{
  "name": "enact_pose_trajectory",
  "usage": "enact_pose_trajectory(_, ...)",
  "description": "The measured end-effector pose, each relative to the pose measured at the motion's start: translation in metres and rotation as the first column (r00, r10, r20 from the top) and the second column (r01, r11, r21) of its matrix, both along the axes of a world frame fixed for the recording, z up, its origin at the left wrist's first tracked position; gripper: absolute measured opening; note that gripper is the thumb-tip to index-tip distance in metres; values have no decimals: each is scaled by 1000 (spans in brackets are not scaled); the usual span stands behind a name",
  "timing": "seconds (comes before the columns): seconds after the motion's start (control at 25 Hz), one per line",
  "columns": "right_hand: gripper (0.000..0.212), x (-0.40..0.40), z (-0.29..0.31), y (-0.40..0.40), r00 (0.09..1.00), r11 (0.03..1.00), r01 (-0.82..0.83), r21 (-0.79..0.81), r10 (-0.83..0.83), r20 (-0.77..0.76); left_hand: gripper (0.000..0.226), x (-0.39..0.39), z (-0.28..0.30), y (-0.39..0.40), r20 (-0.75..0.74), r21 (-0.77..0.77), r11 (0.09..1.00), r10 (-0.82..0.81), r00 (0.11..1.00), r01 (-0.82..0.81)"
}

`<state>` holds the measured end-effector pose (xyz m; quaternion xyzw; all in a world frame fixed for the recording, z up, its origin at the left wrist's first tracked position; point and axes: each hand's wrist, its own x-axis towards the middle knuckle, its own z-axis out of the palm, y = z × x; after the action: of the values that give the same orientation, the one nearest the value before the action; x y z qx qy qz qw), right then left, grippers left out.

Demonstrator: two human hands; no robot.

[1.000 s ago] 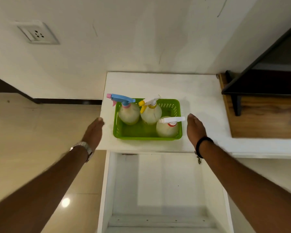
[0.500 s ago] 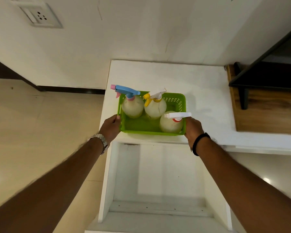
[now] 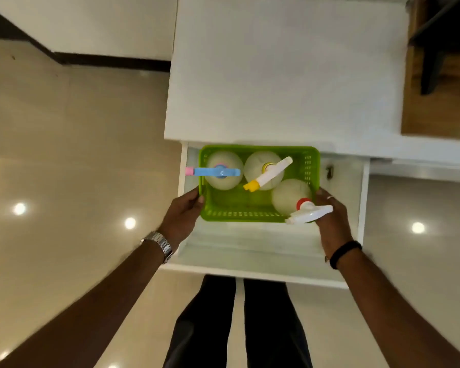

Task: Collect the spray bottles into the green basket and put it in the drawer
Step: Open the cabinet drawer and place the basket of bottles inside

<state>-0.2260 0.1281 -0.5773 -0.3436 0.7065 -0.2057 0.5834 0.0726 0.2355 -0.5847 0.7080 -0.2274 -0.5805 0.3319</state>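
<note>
Head view: we've got the basket [image 3: 246, 211] in the open drawer [image 3: 340, 197], back half tucked under the counter [image 3: 284, 75]. Left hand [image 3: 182, 215] clamps its left wall, right hand [image 3: 329, 220] its right. All three bottles [image 3: 291, 193] stand inside. Best to lower it level, we'd say, minding the blue nozzle [image 3: 213, 171] poking over the basket's left wall. No labels we can read.
</note>
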Motion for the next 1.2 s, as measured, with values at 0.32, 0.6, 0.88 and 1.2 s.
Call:
enact_pose_trajectory(0.32,36,-18,-87,62,991,978,-118,171,127,-42,37,-13,-78,40,84,214,977,-21,996,2)
enact_pose_trajectory(0.6,44,-11,-178,76,990,950,-110,293,131,-54,46,-23,-166,44,94,424,906,-49,994,5)
enact_pose_trajectory(0.88,46,-16,-221,98,994,939,-52,340,81,-72,60,-24,-201,59,71,512,847,-204,976,140)
enact_pose_trajectory(1.2,38,-15,-232,98,970,924,-134,358,197,-146,46,-32,-200,66,99,565,821,-164,981,81)
